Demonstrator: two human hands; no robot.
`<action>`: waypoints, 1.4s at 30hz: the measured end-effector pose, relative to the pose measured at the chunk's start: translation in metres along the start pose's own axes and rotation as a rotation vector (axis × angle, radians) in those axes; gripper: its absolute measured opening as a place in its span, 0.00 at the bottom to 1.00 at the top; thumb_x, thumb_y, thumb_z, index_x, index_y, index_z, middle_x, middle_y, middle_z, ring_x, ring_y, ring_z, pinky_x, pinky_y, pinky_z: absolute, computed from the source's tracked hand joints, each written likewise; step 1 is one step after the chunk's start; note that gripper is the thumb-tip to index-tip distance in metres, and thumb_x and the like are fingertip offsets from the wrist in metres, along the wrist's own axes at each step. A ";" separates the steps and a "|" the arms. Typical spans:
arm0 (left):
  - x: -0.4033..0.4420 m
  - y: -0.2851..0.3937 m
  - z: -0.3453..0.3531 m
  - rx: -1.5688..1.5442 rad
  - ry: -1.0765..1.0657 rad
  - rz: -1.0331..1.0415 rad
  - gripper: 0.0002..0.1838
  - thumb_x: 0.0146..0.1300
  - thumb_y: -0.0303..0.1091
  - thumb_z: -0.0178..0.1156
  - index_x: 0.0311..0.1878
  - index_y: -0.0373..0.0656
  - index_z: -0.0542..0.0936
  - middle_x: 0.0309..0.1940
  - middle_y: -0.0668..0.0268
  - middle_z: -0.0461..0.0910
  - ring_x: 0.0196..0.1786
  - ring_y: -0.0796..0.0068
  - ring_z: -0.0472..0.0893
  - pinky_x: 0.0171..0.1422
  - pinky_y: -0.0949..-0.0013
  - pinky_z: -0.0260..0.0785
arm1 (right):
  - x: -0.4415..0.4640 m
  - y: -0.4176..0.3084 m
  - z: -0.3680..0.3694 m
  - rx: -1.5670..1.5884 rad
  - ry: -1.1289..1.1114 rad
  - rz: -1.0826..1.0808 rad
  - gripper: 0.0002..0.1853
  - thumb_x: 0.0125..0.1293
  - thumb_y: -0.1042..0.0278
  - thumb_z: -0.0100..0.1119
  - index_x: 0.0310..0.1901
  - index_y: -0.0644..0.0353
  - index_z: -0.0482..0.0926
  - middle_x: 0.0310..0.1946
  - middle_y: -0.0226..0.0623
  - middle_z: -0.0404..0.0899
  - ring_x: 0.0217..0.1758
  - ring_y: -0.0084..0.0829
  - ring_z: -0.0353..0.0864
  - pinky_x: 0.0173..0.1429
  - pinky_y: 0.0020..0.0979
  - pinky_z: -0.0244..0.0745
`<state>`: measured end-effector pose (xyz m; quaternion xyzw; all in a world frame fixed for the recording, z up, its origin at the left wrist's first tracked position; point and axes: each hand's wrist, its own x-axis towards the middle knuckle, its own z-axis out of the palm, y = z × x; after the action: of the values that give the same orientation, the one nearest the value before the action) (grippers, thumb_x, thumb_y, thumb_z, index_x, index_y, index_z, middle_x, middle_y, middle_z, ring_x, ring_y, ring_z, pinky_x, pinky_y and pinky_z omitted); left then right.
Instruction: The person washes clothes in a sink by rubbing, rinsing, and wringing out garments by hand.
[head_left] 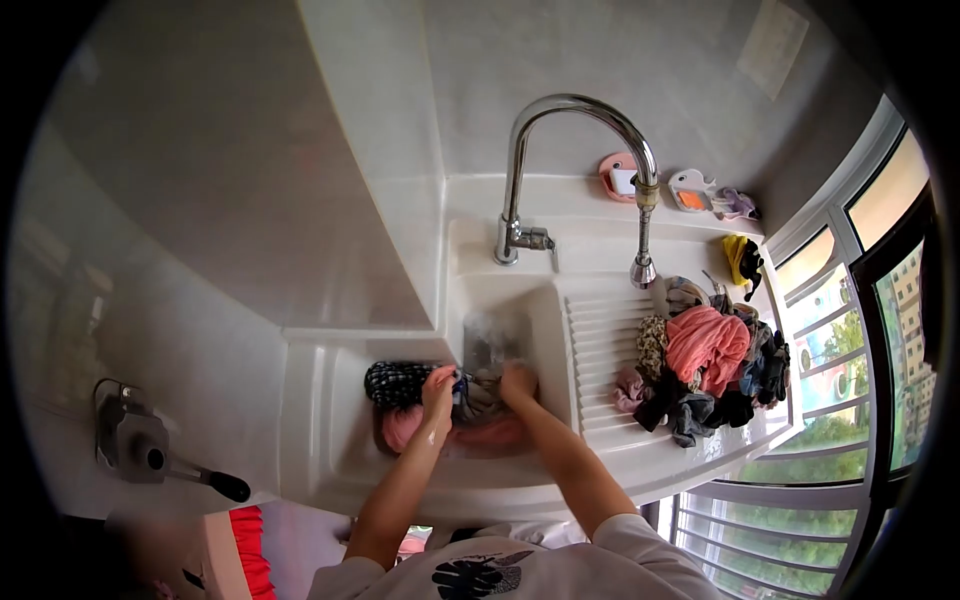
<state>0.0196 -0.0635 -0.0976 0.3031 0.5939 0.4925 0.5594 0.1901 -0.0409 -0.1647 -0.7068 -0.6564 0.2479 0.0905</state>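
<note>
We find dark patterned cloth [395, 382] in sink [325, 420], against pink cloth [402, 426] lying nearer person. Left hand [438, 390] at dark cloth's right end, fingers bent close together; firmness of hold, we cannot tell. Right hand [517, 381] beside it, over wet cloth; fingers blurred, opening and hold we cannot tell. Chrome tap [514, 170] behind, spout over ribbed washboard [600, 360]. Clothes heap [650, 338] on washboard's right side, pink garment [705, 345] on top. On back ledge, we note pink soap dish [608, 175].
</note>
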 end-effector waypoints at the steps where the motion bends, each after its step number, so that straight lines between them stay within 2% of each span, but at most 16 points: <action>1: 0.000 0.001 -0.001 0.004 -0.009 -0.076 0.16 0.57 0.22 0.52 0.49 0.38 0.77 0.47 0.63 0.77 0.51 0.73 0.75 0.57 0.73 0.64 | 0.002 -0.014 -0.017 -0.126 -0.197 0.132 0.17 0.58 0.57 0.61 0.45 0.58 0.79 0.38 0.45 0.82 0.40 0.43 0.81 0.47 0.38 0.74; 4: -0.007 0.011 0.004 0.028 -0.119 -0.038 0.22 0.56 0.22 0.55 0.56 0.38 0.72 0.53 0.61 0.74 0.57 0.71 0.72 0.61 0.71 0.62 | -0.012 -0.045 -0.103 0.454 -0.610 0.005 0.27 0.53 0.48 0.68 0.46 0.63 0.78 0.34 0.39 0.82 0.36 0.31 0.81 0.40 0.30 0.74; 8: -0.046 0.079 0.021 0.169 -0.549 0.345 0.33 0.53 0.25 0.64 0.63 0.37 0.64 0.60 0.57 0.68 0.63 0.68 0.67 0.65 0.67 0.59 | -0.035 -0.073 -0.188 1.116 -0.637 -0.072 0.26 0.53 0.54 0.70 0.46 0.67 0.75 0.28 0.27 0.77 0.26 0.19 0.72 0.30 0.23 0.69; 10: -0.034 0.092 0.018 0.352 -0.521 0.382 0.30 0.54 0.27 0.65 0.60 0.37 0.67 0.55 0.60 0.71 0.58 0.74 0.70 0.61 0.70 0.62 | -0.041 -0.076 -0.219 1.153 -0.659 -0.082 0.24 0.53 0.57 0.71 0.45 0.65 0.76 0.26 0.26 0.75 0.25 0.17 0.69 0.29 0.22 0.66; 14: -0.036 0.140 0.016 -0.027 -0.534 0.239 0.23 0.55 0.24 0.62 0.55 0.35 0.70 0.46 0.67 0.74 0.45 0.81 0.73 0.50 0.76 0.68 | -0.065 -0.093 -0.280 0.996 -0.568 -0.299 0.23 0.54 0.64 0.71 0.49 0.63 0.74 0.26 0.25 0.74 0.26 0.16 0.68 0.29 0.22 0.65; 16: -0.034 0.150 0.014 -0.072 -0.547 0.197 0.23 0.55 0.22 0.59 0.56 0.35 0.69 0.47 0.66 0.73 0.45 0.81 0.72 0.51 0.76 0.67 | -0.056 -0.085 -0.262 0.846 -0.449 -0.399 0.29 0.51 0.71 0.69 0.55 0.61 0.68 0.27 0.32 0.76 0.28 0.27 0.76 0.31 0.29 0.70; 18: -0.030 0.148 0.020 0.039 -0.606 0.169 0.24 0.55 0.22 0.57 0.57 0.36 0.69 0.48 0.66 0.72 0.47 0.80 0.72 0.53 0.75 0.66 | -0.055 -0.084 -0.240 0.511 -0.028 -0.549 0.34 0.49 0.77 0.65 0.59 0.57 0.62 0.31 0.45 0.78 0.35 0.46 0.80 0.37 0.40 0.72; 19: -0.025 0.144 0.022 0.153 -0.664 0.142 0.25 0.56 0.21 0.55 0.59 0.36 0.68 0.49 0.65 0.72 0.49 0.78 0.71 0.55 0.75 0.65 | -0.056 -0.083 -0.232 0.516 -0.143 -0.457 0.30 0.49 0.78 0.59 0.56 0.56 0.62 0.37 0.56 0.77 0.42 0.56 0.77 0.42 0.46 0.72; 20: -0.007 0.117 0.020 0.394 -0.679 0.534 0.25 0.57 0.23 0.54 0.61 0.38 0.68 0.51 0.64 0.72 0.52 0.74 0.71 0.57 0.71 0.64 | -0.050 -0.070 -0.211 0.516 -0.140 -0.459 0.30 0.49 0.78 0.59 0.56 0.56 0.62 0.37 0.56 0.77 0.42 0.56 0.77 0.42 0.46 0.72; 24: -0.003 0.070 0.012 0.389 -0.523 0.214 0.20 0.60 0.25 0.54 0.57 0.39 0.72 0.53 0.60 0.75 0.58 0.67 0.72 0.61 0.67 0.64 | -0.026 -0.014 -0.097 0.158 0.037 -0.371 0.24 0.51 0.75 0.56 0.52 0.58 0.64 0.38 0.51 0.76 0.41 0.52 0.78 0.42 0.47 0.72; 30: -0.003 0.031 -0.002 0.346 -0.436 0.059 0.16 0.63 0.27 0.55 0.54 0.36 0.74 0.50 0.61 0.77 0.53 0.72 0.75 0.58 0.74 0.65 | -0.047 -0.050 -0.138 0.056 0.123 -0.556 0.19 0.52 0.72 0.58 0.47 0.59 0.69 0.37 0.46 0.75 0.40 0.49 0.78 0.42 0.46 0.73; 31: 0.016 -0.004 -0.011 0.151 -0.511 0.080 0.22 0.66 0.42 0.54 0.60 0.43 0.71 0.55 0.64 0.74 0.58 0.70 0.72 0.64 0.68 0.59 | -0.058 -0.071 -0.172 0.096 0.101 -0.572 0.17 0.52 0.71 0.58 0.46 0.59 0.71 0.37 0.45 0.76 0.39 0.48 0.78 0.42 0.45 0.74; 32: 0.012 0.000 -0.007 0.150 -0.513 0.076 0.22 0.66 0.42 0.54 0.60 0.43 0.71 0.55 0.64 0.74 0.58 0.70 0.72 0.64 0.68 0.59 | -0.065 -0.086 -0.200 0.096 0.099 -0.568 0.17 0.52 0.71 0.58 0.46 0.59 0.71 0.37 0.45 0.76 0.39 0.48 0.78 0.42 0.45 0.74; 35: -0.012 0.028 0.015 0.138 -0.270 -0.313 0.40 0.59 0.69 0.46 0.68 0.54 0.61 0.65 0.67 0.65 0.66 0.67 0.63 0.71 0.52 0.39 | -0.082 -0.125 -0.271 0.161 0.225 -0.597 0.16 0.50 0.71 0.60 0.43 0.61 0.75 0.35 0.44 0.77 0.35 0.45 0.79 0.39 0.42 0.75; 38: -0.015 0.031 0.028 -0.165 -0.320 -0.633 0.33 0.64 0.62 0.44 0.67 0.53 0.63 0.64 0.65 0.66 0.64 0.62 0.67 0.69 0.48 0.48 | -0.088 -0.144 -0.307 0.420 0.357 -0.644 0.15 0.49 0.72 0.61 0.42 0.61 0.77 0.33 0.43 0.78 0.31 0.43 0.79 0.37 0.38 0.74; 42: -0.019 0.025 0.034 -0.597 -0.696 -0.508 0.24 0.68 0.48 0.44 0.63 0.47 0.66 0.61 0.61 0.68 0.62 0.59 0.69 0.62 0.50 0.63 | -0.068 -0.135 -0.294 0.374 0.523 -0.552 0.15 0.51 0.72 0.59 0.43 0.62 0.77 0.31 0.45 0.77 0.29 0.40 0.78 0.36 0.36 0.73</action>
<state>0.0515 -0.0641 -0.0638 0.1227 0.2615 0.3593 0.8874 0.2079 -0.0322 0.1650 -0.5149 -0.7198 0.1416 0.4436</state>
